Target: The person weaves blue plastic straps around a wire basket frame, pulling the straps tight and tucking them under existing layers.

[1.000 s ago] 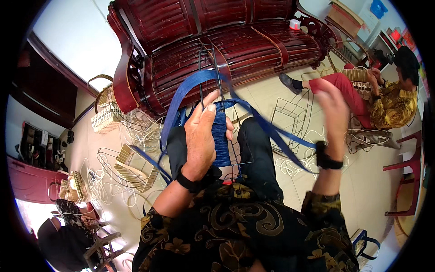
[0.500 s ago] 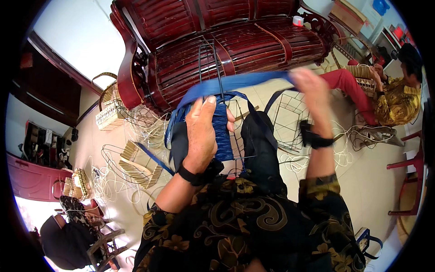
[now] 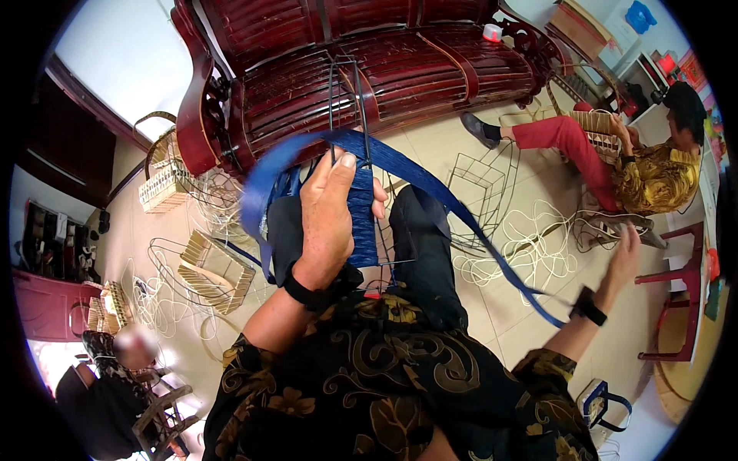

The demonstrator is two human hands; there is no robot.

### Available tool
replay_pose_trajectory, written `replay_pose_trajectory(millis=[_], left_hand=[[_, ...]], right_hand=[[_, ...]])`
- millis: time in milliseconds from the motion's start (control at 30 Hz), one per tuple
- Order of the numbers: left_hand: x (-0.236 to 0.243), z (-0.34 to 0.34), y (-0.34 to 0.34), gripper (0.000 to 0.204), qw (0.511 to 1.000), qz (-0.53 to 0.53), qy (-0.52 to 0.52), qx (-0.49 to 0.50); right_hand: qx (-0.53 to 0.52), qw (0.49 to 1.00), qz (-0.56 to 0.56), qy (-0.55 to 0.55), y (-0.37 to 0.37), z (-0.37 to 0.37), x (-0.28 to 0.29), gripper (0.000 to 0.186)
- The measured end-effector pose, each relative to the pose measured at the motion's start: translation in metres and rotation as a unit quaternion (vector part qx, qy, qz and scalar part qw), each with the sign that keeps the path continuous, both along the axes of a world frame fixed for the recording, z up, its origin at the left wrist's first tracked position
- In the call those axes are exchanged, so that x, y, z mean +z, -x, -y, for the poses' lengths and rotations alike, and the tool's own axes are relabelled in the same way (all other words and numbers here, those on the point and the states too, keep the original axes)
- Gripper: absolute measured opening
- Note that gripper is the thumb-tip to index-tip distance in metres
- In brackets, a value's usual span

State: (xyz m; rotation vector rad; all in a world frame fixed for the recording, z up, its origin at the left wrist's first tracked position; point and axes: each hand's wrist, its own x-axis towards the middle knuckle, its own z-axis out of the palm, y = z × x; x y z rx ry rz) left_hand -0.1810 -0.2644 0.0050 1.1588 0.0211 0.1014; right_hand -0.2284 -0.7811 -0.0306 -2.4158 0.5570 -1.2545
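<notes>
My left hand (image 3: pixel 327 207) is closed around a black wire frame (image 3: pixel 363 104) wrapped with flat blue strips (image 3: pixel 363 201), above my knees. The thumb presses the frame near its upper end, and fingertips show on the far side. From the frame a long loose blue strip (image 3: pixel 464 210) arcs over my left hand and down to the right, its end near my right wrist. Out to the right, my right hand (image 3: pixel 624 257) is stretched away from the frame with fingers extended; nothing shows in it.
A dark red wooden bench (image 3: pixel 384 84) stands ahead. Bundles of pale cord (image 3: pixel 523 246) and a bare wire frame (image 3: pixel 480 184) lie on the floor at right. A half-woven pale basket (image 3: pixel 217 269) lies left. One person (image 3: pixel 661 177) sits at right, another (image 3: pixel 108 399) at lower left.
My right hand has swept right and down, away from the frame. The blue strip, formerly stretched level toward that hand, now droops in a long curve. My left hand keeps its grip.
</notes>
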Motion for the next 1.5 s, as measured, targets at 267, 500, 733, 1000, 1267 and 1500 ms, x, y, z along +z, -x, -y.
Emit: replay_pose_trajectory(millis=[267,500,733,1000,1267,1500], left_hand=[[0.000,-0.001,0.004,0.026,1.000,0.007,0.022,-0.003],[-0.007,-0.006,0.002,0.045,0.998,0.026,0.047,-0.030],[-0.007,-0.008,0.001,0.047,0.996,0.038,0.067,-0.033],[-0.004,-0.004,-0.001,0.046,0.999,0.035,0.033,-0.025],[-0.007,0.000,0.004,0.047,0.997,0.029,0.064,-0.030],[-0.007,-0.003,0.000,0.047,0.997,0.038,0.061,-0.027]], right_hand=[[0.617,0.757,-0.098,-0.191,-0.086,-0.347,0.052,0.022],[0.491,0.869,-0.022,-0.051,-0.111,-0.289,0.014,0.007],[-0.229,0.942,-0.237,0.060,0.043,0.112,-0.058,0.035],[-0.444,0.797,-0.405,0.066,0.213,0.170,-0.071,0.033],[0.361,0.907,-0.104,-0.190,-0.044,-0.166,-0.015,0.026],[0.604,0.760,-0.084,-0.223,-0.085,-0.369,0.037,0.016]])
